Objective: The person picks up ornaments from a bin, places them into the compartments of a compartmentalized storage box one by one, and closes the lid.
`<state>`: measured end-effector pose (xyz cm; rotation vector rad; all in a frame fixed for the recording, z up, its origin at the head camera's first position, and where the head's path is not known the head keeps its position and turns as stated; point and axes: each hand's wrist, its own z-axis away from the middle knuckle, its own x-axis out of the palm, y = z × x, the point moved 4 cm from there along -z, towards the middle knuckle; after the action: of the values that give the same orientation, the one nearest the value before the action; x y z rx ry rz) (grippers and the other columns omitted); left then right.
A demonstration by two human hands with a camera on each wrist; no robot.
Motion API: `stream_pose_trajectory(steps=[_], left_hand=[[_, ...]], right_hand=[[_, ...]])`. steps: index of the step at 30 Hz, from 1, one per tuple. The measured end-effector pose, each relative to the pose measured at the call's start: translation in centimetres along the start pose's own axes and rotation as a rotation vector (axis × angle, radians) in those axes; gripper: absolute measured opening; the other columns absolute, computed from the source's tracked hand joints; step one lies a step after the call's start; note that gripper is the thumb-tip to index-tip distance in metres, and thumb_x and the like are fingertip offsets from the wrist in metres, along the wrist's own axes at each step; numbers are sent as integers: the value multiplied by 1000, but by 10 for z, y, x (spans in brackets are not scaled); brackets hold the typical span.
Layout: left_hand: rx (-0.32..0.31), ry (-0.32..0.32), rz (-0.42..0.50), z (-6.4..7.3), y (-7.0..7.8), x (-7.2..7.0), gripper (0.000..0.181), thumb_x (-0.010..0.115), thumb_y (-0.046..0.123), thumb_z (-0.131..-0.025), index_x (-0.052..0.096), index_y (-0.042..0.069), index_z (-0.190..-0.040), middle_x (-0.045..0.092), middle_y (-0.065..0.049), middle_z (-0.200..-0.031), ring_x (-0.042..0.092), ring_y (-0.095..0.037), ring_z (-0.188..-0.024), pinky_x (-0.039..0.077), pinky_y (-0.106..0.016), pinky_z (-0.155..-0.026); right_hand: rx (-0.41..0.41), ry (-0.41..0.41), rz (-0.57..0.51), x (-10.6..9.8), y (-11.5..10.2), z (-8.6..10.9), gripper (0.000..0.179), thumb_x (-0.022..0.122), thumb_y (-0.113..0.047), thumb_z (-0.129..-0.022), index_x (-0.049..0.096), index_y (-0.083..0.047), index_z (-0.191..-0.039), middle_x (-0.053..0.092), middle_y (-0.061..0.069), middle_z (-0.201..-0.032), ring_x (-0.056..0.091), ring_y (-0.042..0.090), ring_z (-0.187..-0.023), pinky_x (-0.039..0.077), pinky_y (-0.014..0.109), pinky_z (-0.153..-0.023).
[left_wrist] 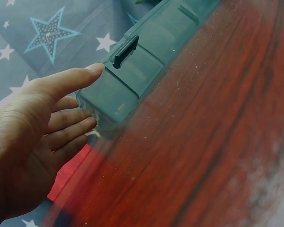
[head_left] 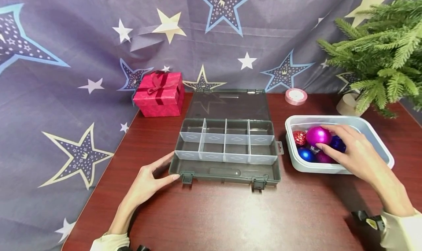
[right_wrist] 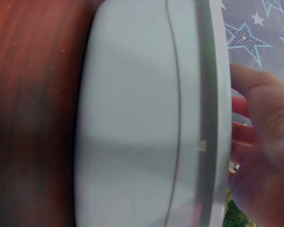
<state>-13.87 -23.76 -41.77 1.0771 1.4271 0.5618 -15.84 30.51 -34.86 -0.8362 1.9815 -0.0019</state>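
My right hand (head_left: 357, 152) pinches a shiny magenta Christmas ball (head_left: 318, 136) between thumb and fingers, over a pale blue-grey plastic tub (head_left: 379, 144). Under and around it in the tub lie a red ball (head_left: 299, 137), a blue ball (head_left: 306, 154) and other dark blue and purple ones. In the right wrist view the tub's wall (right_wrist: 132, 113) hides the ball. At the table's middle lies a dark translucent organizer box (head_left: 227, 172), its lid (head_left: 230, 106) folded back. My left hand (head_left: 145, 183) rests at its near left corner, fingers extended along the side, thumb at the front edge.
White dividers (head_left: 212, 155) split the box's rear part into several compartments. A red gift box (head_left: 161, 97) stands at the back left. Behind the tub are a pink ribbon roll (head_left: 296, 96) and a small artificial fir tree (head_left: 385, 53). A star-patterned cloth (head_left: 99, 42) hangs behind the table.
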Motion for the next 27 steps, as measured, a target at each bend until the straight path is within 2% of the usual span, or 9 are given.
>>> stream_pose_trajectory(steps=[10, 17, 22, 27], left_hand=[[6, 8, 12, 0, 0, 0, 68, 88, 22, -86, 60, 30, -147, 69, 2, -132, 60, -17, -129, 40, -17, -107], [20, 6, -20, 0, 1, 1, 71, 89, 18, -85, 59, 26, -149, 69, 0, -133, 60, -17, -129, 39, -16, -105], [16, 6, -1, -1, 1, 0, 69, 88, 20, -86, 59, 29, -148, 68, 2, -134, 59, -15, -130, 39, -17, -107], [8, 6, -5, -1, 1, 0, 68, 88, 23, -86, 59, 31, -148, 68, 4, -134, 58, -13, -130, 39, -17, -107]], right_hand=[[83, -35, -9, -2, -8, -12, 56, 88, -10, -82, 64, -5, -132, 66, 19, -123, 58, 38, -112, 29, 12, -98], [110, -34, -59, -1, -16, -23, 59, 88, -9, -82, 64, -7, -136, 66, 17, -124, 58, 33, -112, 28, 6, -96], [104, -24, -103, 6, -23, -34, 60, 89, -6, -78, 66, -6, -133, 67, 16, -124, 59, 32, -113, 28, 4, -96], [92, -26, -136, 16, -27, -45, 55, 88, -7, -81, 67, -6, -132, 68, 14, -123, 61, 29, -109, 33, 7, -94]])
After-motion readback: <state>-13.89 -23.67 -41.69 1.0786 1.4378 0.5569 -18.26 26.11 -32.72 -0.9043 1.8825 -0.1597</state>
